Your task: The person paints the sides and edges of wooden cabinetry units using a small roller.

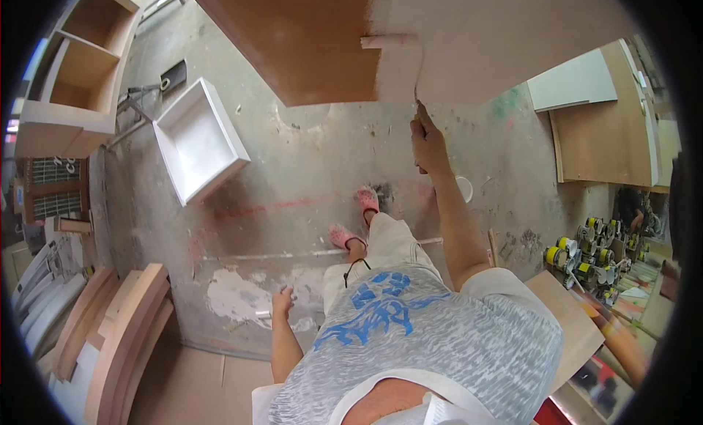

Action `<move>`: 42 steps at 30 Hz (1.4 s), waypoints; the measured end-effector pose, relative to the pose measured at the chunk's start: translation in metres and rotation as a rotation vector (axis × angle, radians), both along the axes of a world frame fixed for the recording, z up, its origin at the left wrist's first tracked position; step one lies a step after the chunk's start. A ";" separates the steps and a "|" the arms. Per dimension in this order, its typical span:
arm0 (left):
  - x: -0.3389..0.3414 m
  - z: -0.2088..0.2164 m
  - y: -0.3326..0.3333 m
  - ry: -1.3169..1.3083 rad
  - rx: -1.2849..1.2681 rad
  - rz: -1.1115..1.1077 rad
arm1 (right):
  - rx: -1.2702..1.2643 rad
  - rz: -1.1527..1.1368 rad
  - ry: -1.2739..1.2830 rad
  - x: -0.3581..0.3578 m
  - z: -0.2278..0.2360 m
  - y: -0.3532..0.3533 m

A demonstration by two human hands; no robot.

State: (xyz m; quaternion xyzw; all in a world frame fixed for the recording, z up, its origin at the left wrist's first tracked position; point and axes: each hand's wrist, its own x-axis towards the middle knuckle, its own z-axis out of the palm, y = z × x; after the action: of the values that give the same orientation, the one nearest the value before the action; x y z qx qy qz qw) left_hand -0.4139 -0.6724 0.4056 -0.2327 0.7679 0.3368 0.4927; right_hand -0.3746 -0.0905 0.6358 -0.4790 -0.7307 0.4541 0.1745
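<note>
While our right hand (430,143) is holding the roller (392,41) in a closed fist, we should be pressing it evenly on the big board (307,44) beyond our grip, overlapping the pale paint (476,44).

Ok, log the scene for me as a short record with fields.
Right hand: grips the paint roller by its handle
Roller position: over the brown-pale boundary of the large panel
Panel surface: brown left, pale right
Left hand: lowered, nothing visible in it
Left side: open white box, curved wooden pieces
</note>
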 end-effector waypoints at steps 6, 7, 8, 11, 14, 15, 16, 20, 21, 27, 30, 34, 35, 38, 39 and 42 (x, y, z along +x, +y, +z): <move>0.013 0.036 0.047 0.067 0.011 0.062 | -0.152 0.033 -0.156 0.002 -0.123 0.019; 0.019 0.041 0.050 0.053 0.002 0.056 | -0.095 0.055 -0.165 0.000 -0.148 0.024; 0.026 0.045 0.052 0.042 -0.004 0.051 | -0.065 0.061 -0.205 -0.003 -0.173 0.029; 0.049 0.059 0.056 0.021 -0.043 0.084 | -0.142 0.059 -0.243 -0.013 -0.232 0.042; 0.064 0.073 0.059 -0.018 -0.099 0.093 | -0.388 0.025 -0.318 -0.024 -0.259 0.052; 0.066 0.075 0.061 -0.029 -0.114 0.089 | -0.396 0.012 -0.279 -0.026 -0.262 0.055; 0.068 0.075 0.062 -0.038 -0.122 0.088 | -0.418 -0.008 -0.267 -0.027 -0.261 0.057; 0.064 0.059 0.067 -0.047 -0.112 0.105 | -0.449 0.005 -0.242 -0.017 -0.228 0.056; 0.060 0.050 0.069 -0.045 -0.093 0.106 | -0.385 0.025 -0.183 -0.012 -0.214 0.052; 0.002 0.003 0.083 -0.043 0.060 -0.140 | -0.128 -0.041 -0.009 0.007 -0.096 0.011; -0.040 -0.008 0.094 -0.016 0.052 -0.142 | -0.083 -0.060 0.121 0.001 -0.028 0.001; -0.089 -0.013 0.099 0.062 0.129 -0.081 | 0.024 -0.055 0.295 -0.014 0.061 0.001; -0.098 -0.014 0.098 0.061 0.137 -0.098 | 0.053 -0.077 0.290 -0.020 0.083 0.003; -0.117 -0.022 0.095 0.065 0.168 -0.115 | 0.411 -0.047 0.465 -0.044 0.149 0.015; -0.121 -0.026 0.093 0.063 0.180 -0.114 | 0.484 -0.054 0.492 -0.051 0.171 0.019; -0.124 -0.041 0.089 0.035 0.182 -0.148 | 0.461 -0.041 0.528 -0.067 0.230 0.027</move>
State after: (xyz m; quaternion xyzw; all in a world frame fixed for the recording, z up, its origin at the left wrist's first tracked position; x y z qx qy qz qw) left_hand -0.5377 -0.5837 0.3642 -0.1237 0.7578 0.3718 0.5218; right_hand -0.4415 -0.0632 0.8656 -0.3076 -0.7337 0.3817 0.4704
